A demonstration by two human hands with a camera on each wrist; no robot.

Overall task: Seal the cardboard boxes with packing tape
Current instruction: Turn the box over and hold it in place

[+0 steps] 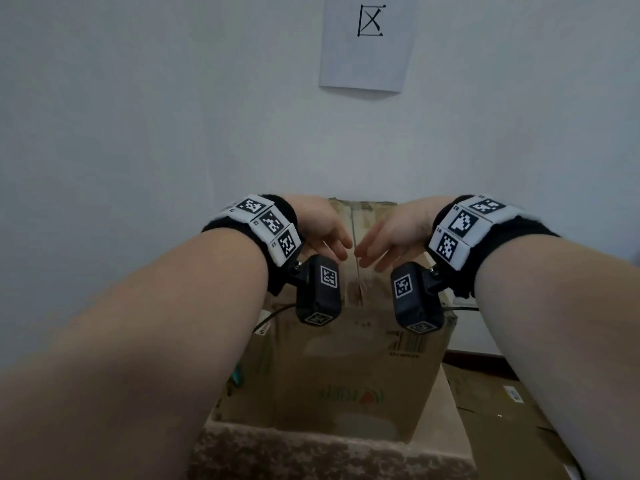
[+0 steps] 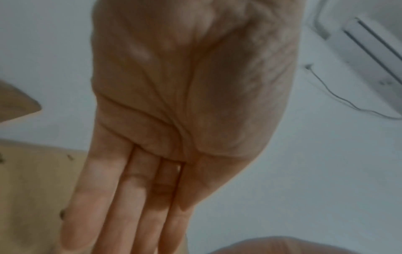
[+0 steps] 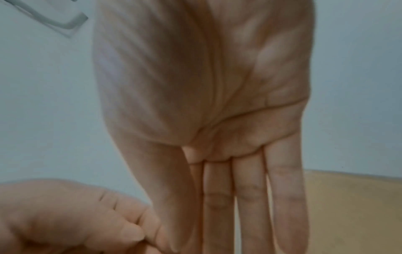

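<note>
A tall brown cardboard box [image 1: 346,368] stands in front of me against the wall, its top flaps meeting at a centre seam [image 1: 355,233]. Both my hands hover over the top, either side of that seam. My left hand [image 1: 329,237] has straight fingers [image 2: 104,197] held together, palm bare, with the box top [image 2: 32,189] beside it. My right hand [image 1: 377,247] also has straight fingers [image 3: 250,197] and holds nothing; the box top [image 3: 352,206] lies to its right. The fingertips nearly meet above the seam. No tape roll is in view.
The box rests on a speckled stone ledge [image 1: 311,455]. Flattened cardboard [image 1: 502,410] lies on the floor at the right. A paper sheet [image 1: 367,43] with a black mark hangs on the white wall. A black cable [image 1: 273,315] runs along the box's left edge.
</note>
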